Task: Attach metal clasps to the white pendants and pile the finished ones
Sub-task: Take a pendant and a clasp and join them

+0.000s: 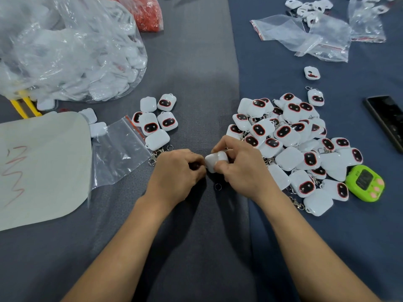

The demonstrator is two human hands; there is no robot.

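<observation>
My right hand grips a white pendant at the middle of the table. My left hand is curled right against the pendant's left end; its fingertips pinch something small that is hidden from view. A loose metal ring lies on the cloth just below the pendant. A big pile of pendants with clasps spreads to the right of my right hand. A small group of pendants lies up and left, with loose metal clasps beside my left hand.
A large clear bag of white pendants fills the upper left, a small zip bag and a white sheet lie left. A green timer and a black phone sit at right. More zip bags lie far right.
</observation>
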